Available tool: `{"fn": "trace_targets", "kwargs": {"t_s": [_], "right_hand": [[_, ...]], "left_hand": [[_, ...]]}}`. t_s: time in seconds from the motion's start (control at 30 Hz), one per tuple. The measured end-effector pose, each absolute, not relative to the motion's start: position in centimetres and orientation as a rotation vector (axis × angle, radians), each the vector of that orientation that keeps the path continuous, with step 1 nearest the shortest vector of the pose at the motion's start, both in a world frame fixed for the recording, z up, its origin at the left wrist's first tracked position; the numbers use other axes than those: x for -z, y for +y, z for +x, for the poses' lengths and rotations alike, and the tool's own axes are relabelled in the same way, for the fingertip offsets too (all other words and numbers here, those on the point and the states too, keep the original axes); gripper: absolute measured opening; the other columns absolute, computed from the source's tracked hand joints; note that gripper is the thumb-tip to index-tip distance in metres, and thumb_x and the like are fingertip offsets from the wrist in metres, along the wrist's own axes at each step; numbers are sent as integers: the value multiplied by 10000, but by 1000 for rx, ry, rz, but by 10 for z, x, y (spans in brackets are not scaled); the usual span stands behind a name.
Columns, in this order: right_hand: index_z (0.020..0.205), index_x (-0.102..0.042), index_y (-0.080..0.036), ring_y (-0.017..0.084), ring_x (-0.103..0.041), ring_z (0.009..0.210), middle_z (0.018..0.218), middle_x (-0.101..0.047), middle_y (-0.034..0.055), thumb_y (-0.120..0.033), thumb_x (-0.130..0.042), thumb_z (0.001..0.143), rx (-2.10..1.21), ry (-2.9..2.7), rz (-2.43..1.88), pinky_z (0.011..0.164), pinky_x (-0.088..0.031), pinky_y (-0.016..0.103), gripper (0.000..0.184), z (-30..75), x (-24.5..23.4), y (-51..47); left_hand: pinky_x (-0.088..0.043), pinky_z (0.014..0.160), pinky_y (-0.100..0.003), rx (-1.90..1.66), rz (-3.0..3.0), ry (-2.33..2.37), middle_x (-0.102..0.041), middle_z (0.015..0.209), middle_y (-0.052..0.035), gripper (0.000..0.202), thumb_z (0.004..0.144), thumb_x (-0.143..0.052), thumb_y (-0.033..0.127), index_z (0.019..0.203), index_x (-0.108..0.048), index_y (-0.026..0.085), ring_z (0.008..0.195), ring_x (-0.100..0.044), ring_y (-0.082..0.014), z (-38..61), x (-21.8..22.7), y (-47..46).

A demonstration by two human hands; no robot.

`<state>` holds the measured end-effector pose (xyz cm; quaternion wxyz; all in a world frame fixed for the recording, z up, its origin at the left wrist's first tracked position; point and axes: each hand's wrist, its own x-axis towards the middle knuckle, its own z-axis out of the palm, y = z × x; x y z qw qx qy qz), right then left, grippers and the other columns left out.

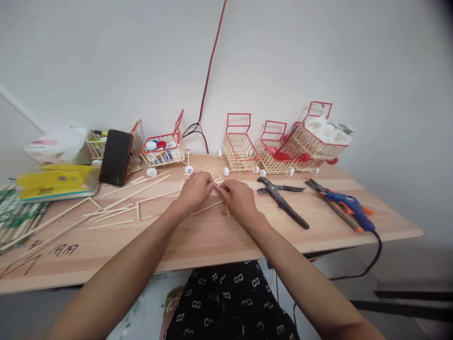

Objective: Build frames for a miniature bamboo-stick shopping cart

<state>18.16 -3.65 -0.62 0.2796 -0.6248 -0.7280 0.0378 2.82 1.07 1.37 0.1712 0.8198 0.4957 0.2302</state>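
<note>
My left hand and my right hand meet over the middle of the wooden table, fingertips pinched close together. Between and beneath them are thin bamboo sticks, joined at least in part into a small frame; the exact spot they pinch is mostly hidden by the fingers. One stick lies slanting just below the hands, touching a short upright one near my right palm. Left of my left hand, several loose bamboo sticks are spread on the wood, some joined at corners.
Miniature stick carts with red trim, such as one cart, line the wall. Cutting pliers and a blue hot glue gun with a cable lie at right. At left are a phone, a yellow pack and wrapped sticks.
</note>
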Motion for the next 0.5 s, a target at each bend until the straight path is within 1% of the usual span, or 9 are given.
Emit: {"fn": "trace_targets", "kwargs": {"t_s": [0.1,0.2,0.33,0.5], "right_hand": [[718,-631,-210,178,-572,731,778,-677,37,-326,-572,891,-73,-1984,-1667,604,-291,277,216,182,6,-36],[733,-642,-209,173,-571,733,792,-680,39,-324,-568,896,-81,-2012,-1665,610,-298,275,212,182,5,-36],[741,-653,-209,163,-574,731,786,-685,25,-327,-564,899,-87,-2025,-1679,607,-295,264,217,183,4,-37],[744,-665,-207,157,-584,732,802,-702,22,-318,-552,904,-65,-2032,-1691,604,-286,261,225,186,3,-38]], "left_hand": [[-395,628,-291,-564,2268,1414,-659,601,-64,209,786,-560,231,635,-682,154,629,-590,-193,30,-18,14],[-384,551,-267,-492,2119,1361,-608,500,-44,261,775,-559,245,544,-636,151,519,-560,-165,30,-22,15],[-355,466,-226,-480,2000,1329,-570,446,-14,257,762,-557,237,532,-621,142,432,-516,-126,29,-22,17],[-328,419,-195,-478,1933,1324,-556,430,2,236,753,-567,204,533,-614,133,385,-481,-94,31,-23,18]]}}
